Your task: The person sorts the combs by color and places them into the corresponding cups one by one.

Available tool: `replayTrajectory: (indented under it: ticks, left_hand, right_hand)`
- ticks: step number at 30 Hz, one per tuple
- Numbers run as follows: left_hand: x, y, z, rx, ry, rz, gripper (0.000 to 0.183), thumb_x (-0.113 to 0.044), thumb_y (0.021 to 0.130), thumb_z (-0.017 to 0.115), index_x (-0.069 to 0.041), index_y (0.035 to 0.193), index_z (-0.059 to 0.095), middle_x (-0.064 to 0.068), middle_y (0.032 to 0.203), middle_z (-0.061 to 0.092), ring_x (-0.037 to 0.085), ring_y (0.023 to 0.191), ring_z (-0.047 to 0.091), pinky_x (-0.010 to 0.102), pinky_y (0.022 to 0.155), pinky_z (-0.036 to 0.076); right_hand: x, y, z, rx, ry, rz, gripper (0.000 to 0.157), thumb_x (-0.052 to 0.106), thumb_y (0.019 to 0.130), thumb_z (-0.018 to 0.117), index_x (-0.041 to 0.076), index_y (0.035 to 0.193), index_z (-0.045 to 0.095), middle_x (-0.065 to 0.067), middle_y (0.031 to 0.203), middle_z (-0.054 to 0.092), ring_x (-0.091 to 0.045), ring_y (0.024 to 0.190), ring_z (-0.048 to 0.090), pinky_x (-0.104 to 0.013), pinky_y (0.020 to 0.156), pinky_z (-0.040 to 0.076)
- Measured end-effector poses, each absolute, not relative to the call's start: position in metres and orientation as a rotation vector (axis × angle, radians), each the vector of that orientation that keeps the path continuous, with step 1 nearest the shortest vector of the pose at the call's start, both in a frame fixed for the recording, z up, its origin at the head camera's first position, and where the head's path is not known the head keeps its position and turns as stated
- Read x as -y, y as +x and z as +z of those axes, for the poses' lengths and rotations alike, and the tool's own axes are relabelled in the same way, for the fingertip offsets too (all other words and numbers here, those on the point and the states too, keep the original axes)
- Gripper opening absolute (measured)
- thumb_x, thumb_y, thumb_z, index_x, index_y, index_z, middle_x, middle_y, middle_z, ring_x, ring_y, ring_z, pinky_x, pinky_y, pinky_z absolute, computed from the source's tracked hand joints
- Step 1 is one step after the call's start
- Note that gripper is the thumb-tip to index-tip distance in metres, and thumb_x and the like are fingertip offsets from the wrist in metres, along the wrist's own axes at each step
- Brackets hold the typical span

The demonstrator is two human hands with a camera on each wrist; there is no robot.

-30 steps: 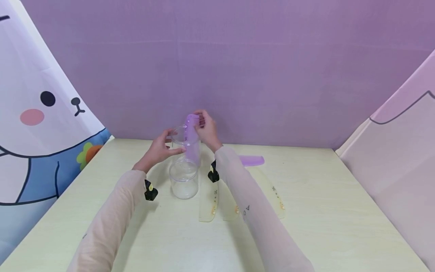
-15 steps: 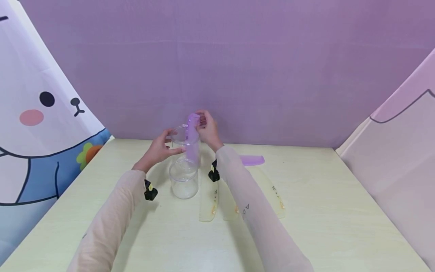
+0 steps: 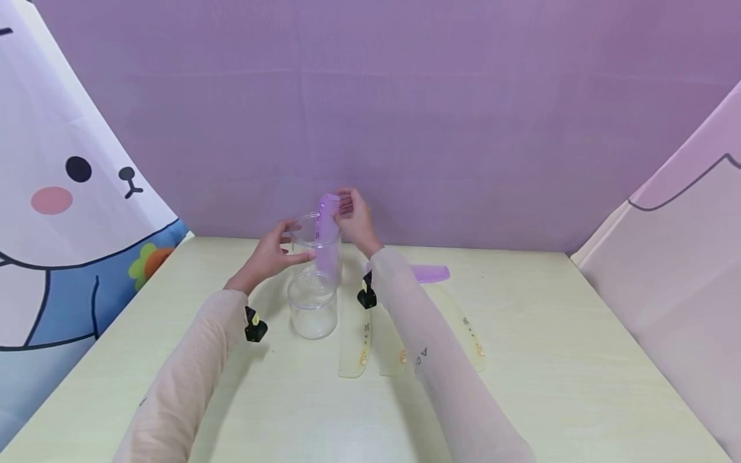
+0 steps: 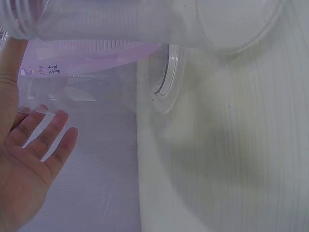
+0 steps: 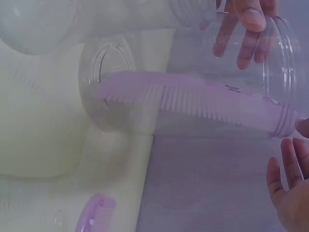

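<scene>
Toward the back of the table stands a tall clear jar (image 3: pixel 305 237) with a purple comb (image 3: pixel 327 222) upright in it, the comb's upper end above the rim. My left hand (image 3: pixel 269 258) holds this jar near its mouth, thumb in front and fingers behind. At the rim, my right hand (image 3: pixel 356 225) pinches the comb's top end. Through the jar wall in the right wrist view, the comb's teeth (image 5: pixel 186 104) show, its lower end close to the jar's base. A second clear jar (image 3: pixel 313 321) stands just in front of the first.
Pale yellow translucent combs (image 3: pixel 354 344) lie right of the jars, partly under my right sleeve (image 3: pixel 431 347). Another purple comb (image 3: pixel 431 274) lies behind that forearm. A purple cloth backdrop (image 3: pixel 463 141) rises along the table's back edge.
Over the past second the comb's top has tilted slightly to the right inside the jar, and my right hand has shifted a little right. My left hand and both jars look unchanged.
</scene>
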State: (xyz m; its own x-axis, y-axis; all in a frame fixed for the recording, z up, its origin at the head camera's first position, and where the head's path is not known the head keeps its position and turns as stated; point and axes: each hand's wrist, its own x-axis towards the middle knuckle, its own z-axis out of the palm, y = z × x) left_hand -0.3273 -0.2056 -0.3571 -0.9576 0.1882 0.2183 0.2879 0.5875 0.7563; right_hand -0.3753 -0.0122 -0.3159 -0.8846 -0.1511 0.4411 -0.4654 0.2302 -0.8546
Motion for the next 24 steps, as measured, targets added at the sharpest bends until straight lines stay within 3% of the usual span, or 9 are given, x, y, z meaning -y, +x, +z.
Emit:
replayTrajectory:
  ticks: [8,14,24]
  left_hand:
    - [0.205,-0.328,-0.357,2.674,-0.431,-1.321,0.090,-0.035,0.071,0.077,-0.004,0.139,0.026,0.017,0.140,0.040,0.040,0.120,0.045,0.052,0.095,0.043]
    - [0.206,-0.329,-0.358,2.675,-0.432,-1.323,0.091,-0.035,0.071,0.077,-0.004,0.139,0.026,0.017,0.140,0.039,0.040,0.120,0.045,0.052,0.095,0.043]
    - [0.209,-0.329,-0.358,2.687,-0.425,-1.316,0.091,-0.037,0.072,0.076,-0.004,0.139,0.025,0.016,0.141,0.039,0.040,0.121,0.044,0.052,0.096,0.042]
  right_hand:
    - [-0.003,-0.376,-0.309,2.207,0.612,1.711,0.048,-0.015,0.074,0.058,-0.006,0.120,0.046,-0.027,0.103,0.057,-0.038,0.093,0.058,-0.038,0.084,0.050]
    - [-0.020,-0.372,-0.307,2.235,0.655,1.689,0.047,-0.007,0.078,0.064,-0.007,0.121,0.046,-0.027,0.106,0.057,-0.036,0.094,0.057,-0.039,0.086,0.049]
    - [-0.053,-0.359,-0.320,2.395,0.725,1.594,0.045,-0.007,0.078,0.062,-0.008,0.119,0.044,-0.027,0.108,0.053,-0.034,0.096,0.055,-0.037,0.079,0.051]
